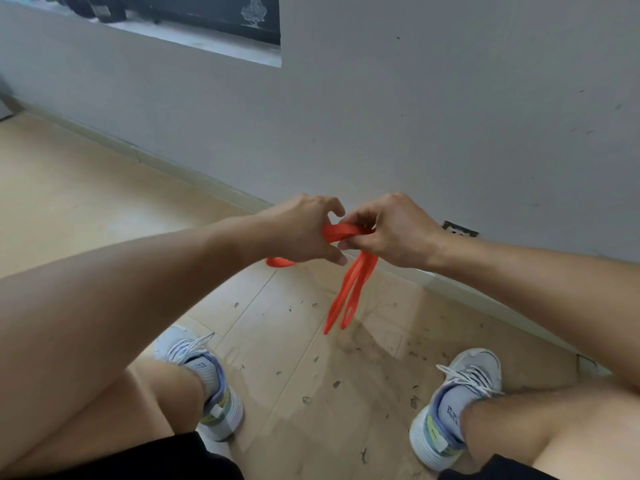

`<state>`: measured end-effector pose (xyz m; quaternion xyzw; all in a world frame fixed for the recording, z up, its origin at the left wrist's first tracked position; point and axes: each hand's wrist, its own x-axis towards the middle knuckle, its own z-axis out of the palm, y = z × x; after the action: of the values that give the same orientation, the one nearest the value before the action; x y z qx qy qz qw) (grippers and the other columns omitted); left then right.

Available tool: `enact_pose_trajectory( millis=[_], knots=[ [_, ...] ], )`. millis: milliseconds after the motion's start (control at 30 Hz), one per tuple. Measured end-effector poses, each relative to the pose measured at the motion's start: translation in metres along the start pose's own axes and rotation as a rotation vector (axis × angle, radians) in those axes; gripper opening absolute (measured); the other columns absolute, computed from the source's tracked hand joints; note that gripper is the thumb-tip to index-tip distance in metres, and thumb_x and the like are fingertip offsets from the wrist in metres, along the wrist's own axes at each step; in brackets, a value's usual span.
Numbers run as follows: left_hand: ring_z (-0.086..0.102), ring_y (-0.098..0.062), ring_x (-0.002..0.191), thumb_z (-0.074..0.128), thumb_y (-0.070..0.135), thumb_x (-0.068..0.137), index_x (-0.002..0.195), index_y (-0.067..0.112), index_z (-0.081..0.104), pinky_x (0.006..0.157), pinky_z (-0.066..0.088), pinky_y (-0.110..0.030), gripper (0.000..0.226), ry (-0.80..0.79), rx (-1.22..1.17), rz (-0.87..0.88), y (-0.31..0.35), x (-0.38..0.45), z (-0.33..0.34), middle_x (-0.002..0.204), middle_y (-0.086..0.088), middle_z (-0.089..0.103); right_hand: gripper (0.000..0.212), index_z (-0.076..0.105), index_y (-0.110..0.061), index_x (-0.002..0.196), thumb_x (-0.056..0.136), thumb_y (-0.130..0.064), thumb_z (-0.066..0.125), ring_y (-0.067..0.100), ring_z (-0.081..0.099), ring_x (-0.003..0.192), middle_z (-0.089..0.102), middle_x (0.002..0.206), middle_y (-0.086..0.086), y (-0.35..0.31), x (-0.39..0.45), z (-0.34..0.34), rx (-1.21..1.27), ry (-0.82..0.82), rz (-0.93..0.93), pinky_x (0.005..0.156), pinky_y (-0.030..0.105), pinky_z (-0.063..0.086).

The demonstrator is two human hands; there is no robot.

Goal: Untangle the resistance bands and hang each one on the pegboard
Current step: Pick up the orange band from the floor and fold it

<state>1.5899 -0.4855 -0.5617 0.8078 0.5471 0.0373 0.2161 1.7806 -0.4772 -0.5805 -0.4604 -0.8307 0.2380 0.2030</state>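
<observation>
Head view here, looking down past both forearms, and I've got the orange resistance bands (349,289) right in the middle, held up in the air above the floor and close to the wall. The left hand (304,230) has its fingers curled round the flat bunched part of the bands, thumb pointing down and to the right. The right hand (391,230) meets it almost knuckle to knuckle, fingers curled in and pinching the same bunch from the other side; the two hands are just about touching. Between them I see a short flat stretch of orange. Below the right hand two long loops hang down, tilted to the left, their ends free in the air above the floor. A smaller orange loop pokes out under the left wrist. How many bands are in that bunch I can't tell.

Under the hands, a pale wooden floor (86,188) with scattered small dark flakes between the feet. Left shoe (194,351) and right shoe (474,372), both light with white laces, stand well apart, white socks above them. Bare knees and the edge of black shorts fill the bottom. The grey wall (450,116) runs diagonally behind, a wall socket (460,230) just beside the right wrist, a dark opening at top left
</observation>
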Motion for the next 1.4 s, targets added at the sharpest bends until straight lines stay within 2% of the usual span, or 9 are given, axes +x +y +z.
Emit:
enact_pose_trajectory(
  millis=[100, 233, 333, 500, 667, 833, 933, 1200, 1400],
  knots=[
    [0.057, -0.015, 0.065, 0.084, 0.045, 0.077, 0.093, 0.021, 0.074, 0.057, 0.043, -0.027, 0.03, 0.039, 0.039, 0.005, 0.005, 0.001, -0.003, 0.074, 0.003, 0.069, 0.011, 0.085, -0.025, 0.092, 0.081, -0.022, 0.086, 0.009, 0.071, 0.073, 0.077, 0.077, -0.009, -0.002, 0.0, -0.001, 0.002, -0.007, 0.002, 0.071, 0.032, 0.057],
    [0.057, -0.007, 0.048, 0.086, 0.044, 0.076, 0.077, 0.021, 0.078, 0.048, 0.045, -0.021, 0.024, -0.027, 0.048, -0.046, 0.008, 0.002, -0.013, 0.066, 0.004, 0.073, 0.018, 0.081, -0.023, 0.095, 0.08, -0.016, 0.088, 0.005, 0.076, 0.08, 0.08, 0.083, -0.008, -0.004, -0.001, -0.002, 0.106, -0.082, 0.064, 0.081, 0.035, 0.063],
    [0.067, -0.004, 0.055, 0.084, 0.038, 0.079, 0.078, 0.022, 0.078, 0.048, 0.042, -0.012, 0.018, -0.062, 0.063, -0.044, 0.011, 0.0, -0.018, 0.066, 0.007, 0.073, 0.031, 0.068, -0.021, 0.102, 0.08, -0.012, 0.088, 0.006, 0.078, 0.078, 0.081, 0.085, -0.005, -0.008, 0.0, -0.002, 0.17, -0.182, 0.149, 0.085, 0.038, 0.064],
    [0.075, -0.004, 0.066, 0.082, 0.033, 0.083, 0.083, 0.021, 0.079, 0.061, 0.054, -0.015, 0.013, -0.106, -0.073, -0.035, 0.01, -0.009, -0.023, 0.069, 0.011, 0.075, 0.018, 0.079, -0.023, 0.096, 0.082, -0.029, 0.088, 0.01, 0.078, 0.083, 0.081, 0.087, -0.005, 0.001, -0.001, -0.001, 0.123, -0.308, 0.19, 0.091, 0.044, 0.062],
    [0.076, -0.004, 0.072, 0.081, 0.029, 0.084, 0.089, 0.019, 0.08, 0.073, 0.058, -0.02, 0.011, -0.093, -0.202, -0.055, -0.002, -0.014, -0.03, 0.081, 0.008, 0.079, 0.017, 0.081, -0.024, 0.095, 0.085, -0.038, 0.083, 0.015, 0.076, 0.083, 0.079, 0.086, -0.003, 0.007, -0.007, 0.001, 0.154, -0.245, 0.195, 0.091, 0.046, 0.06],
    [0.065, 0.008, 0.057, 0.082, 0.038, 0.082, 0.094, 0.024, 0.072, 0.06, 0.046, -0.017, 0.02, -0.11, -0.075, -0.059, -0.004, -0.012, -0.021, 0.075, 0.011, 0.076, 0.02, 0.082, -0.019, 0.103, 0.089, -0.034, 0.08, 0.011, 0.077, 0.083, 0.081, 0.087, -0.005, -0.004, -0.006, 0.001, 0.156, -0.291, 0.16, 0.091, 0.036, 0.062],
    [0.067, 0.004, 0.061, 0.082, 0.051, 0.076, 0.086, 0.025, 0.073, 0.062, 0.051, -0.02, 0.029, -0.099, -0.064, -0.033, -0.001, -0.008, -0.015, 0.073, 0.011, 0.077, 0.017, 0.083, -0.02, 0.1, 0.088, -0.032, 0.082, 0.01, 0.078, 0.082, 0.081, 0.085, -0.005, -0.007, -0.005, 0.003, 0.163, -0.3, 0.146, 0.085, 0.031, 0.062],
    [0.066, -0.001, 0.062, 0.071, 0.044, 0.09, 0.089, 0.019, 0.068, 0.061, 0.049, -0.02, 0.026, 0.003, -0.101, 0.022, -0.002, -0.007, -0.022, 0.072, 0.006, 0.074, 0.018, 0.082, -0.024, 0.098, 0.083, -0.033, 0.086, 0.016, 0.076, 0.097, 0.081, 0.098, -0.004, 0.008, -0.006, 0.014, 0.196, -0.285, 0.207, 0.098, 0.046, 0.058],
    [0.068, -0.006, 0.068, 0.072, 0.045, 0.089, 0.1, 0.02, 0.061, 0.063, 0.051, -0.021, 0.029, -0.102, -0.088, 0.015, -0.002, -0.01, -0.017, 0.079, 0.005, 0.071, 0.015, 0.082, -0.022, 0.101, 0.088, -0.029, 0.082, 0.009, 0.077, 0.09, 0.081, 0.092, -0.006, 0.004, -0.006, 0.012, 0.21, -0.315, 0.181, 0.095, 0.038, 0.06]
  ],
)
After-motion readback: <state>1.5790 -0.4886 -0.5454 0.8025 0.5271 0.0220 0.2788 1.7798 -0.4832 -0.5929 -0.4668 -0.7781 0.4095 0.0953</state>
